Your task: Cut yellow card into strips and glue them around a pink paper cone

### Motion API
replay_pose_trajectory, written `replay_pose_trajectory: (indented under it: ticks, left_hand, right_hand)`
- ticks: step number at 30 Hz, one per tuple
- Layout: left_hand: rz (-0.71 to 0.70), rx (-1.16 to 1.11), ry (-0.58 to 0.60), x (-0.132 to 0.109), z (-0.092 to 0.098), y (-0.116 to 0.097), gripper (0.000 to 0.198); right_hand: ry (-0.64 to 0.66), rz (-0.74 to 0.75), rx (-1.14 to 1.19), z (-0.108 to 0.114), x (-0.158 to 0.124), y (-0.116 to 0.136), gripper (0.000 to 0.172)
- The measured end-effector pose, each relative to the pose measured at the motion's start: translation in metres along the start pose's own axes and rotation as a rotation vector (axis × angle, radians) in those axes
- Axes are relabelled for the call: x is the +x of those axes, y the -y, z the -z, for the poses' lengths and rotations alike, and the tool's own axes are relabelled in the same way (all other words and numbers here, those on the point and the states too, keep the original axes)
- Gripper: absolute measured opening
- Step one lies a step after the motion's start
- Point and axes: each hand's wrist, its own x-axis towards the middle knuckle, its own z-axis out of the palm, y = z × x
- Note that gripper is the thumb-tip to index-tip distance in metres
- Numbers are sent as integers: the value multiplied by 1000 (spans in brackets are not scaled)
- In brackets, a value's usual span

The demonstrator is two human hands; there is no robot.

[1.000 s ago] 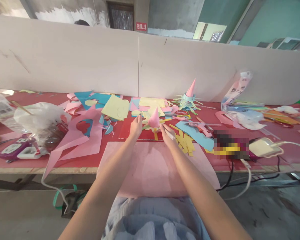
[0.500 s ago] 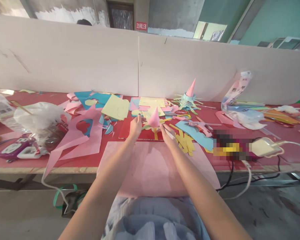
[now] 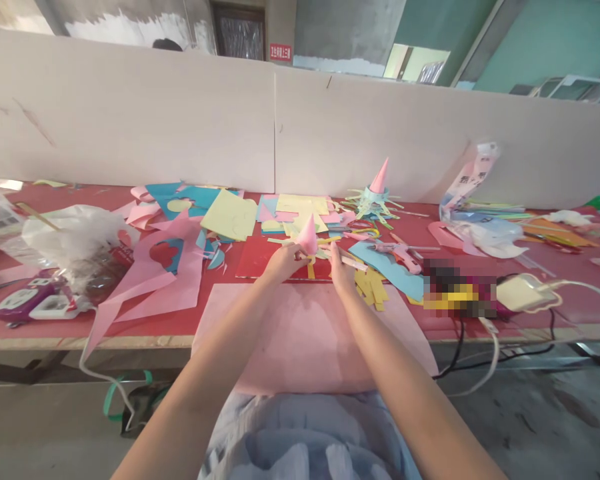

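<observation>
A pink paper cone [image 3: 309, 237] stands upright among yellow paper strips, between my two hands. My left hand [image 3: 286, 261] is closed at the cone's lower left, its fingertips pinching the edge of the strips there. On the other side, my right hand [image 3: 339, 265] has its fingers wrapped round a thin pale stick [image 3: 355, 264] that points to the right. Under the cone lies a red board [image 3: 254, 257]. Behind and to the right stands a similar paper piece [image 3: 377, 193], with a pink cone on a light blue ring and green strips spread out round it.
Yellow strips [image 3: 373, 290], blue paper [image 3: 397, 270] and a pink glue gun [image 3: 403, 255] lie at the right, near a white plug [image 3: 523, 293] with cables. Pink cut paper [image 3: 185, 287] and a plastic bag [image 3: 63, 233] are at the left. A pale partition [image 3: 180, 120] rises behind.
My left hand has moved right and down to the cone's base. My right hand has turned, and the pale stick now points further right. The view has shifted slightly.
</observation>
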Motion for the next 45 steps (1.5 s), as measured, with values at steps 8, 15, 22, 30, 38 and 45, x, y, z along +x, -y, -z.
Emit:
replay_pose_trajectory:
  ticks: [8, 15, 22, 30, 38, 45]
  left_hand:
    - [-24, 71, 57, 0, -1, 1, 21]
    - [-15, 94, 79, 1, -1, 1, 26]
    - [-13, 100, 75, 1, -2, 1, 24]
    - [-1, 92, 89, 2, -2, 1, 25]
    - [15, 59, 84, 1, -3, 2, 27]
    - [21, 79, 99, 2, -1, -1, 25]
  right_hand:
    - [18, -27, 49, -1, 7, -7, 31]
    - [152, -122, 29, -4, 7, -9, 28]
    - [186, -65, -41, -4, 8, -13, 27]
    - [196, -98, 45, -4, 9, -13, 24]
    - [198, -44, -55, -4, 8, -13, 27]
    - [177, -69, -101, -4, 7, -13, 27]
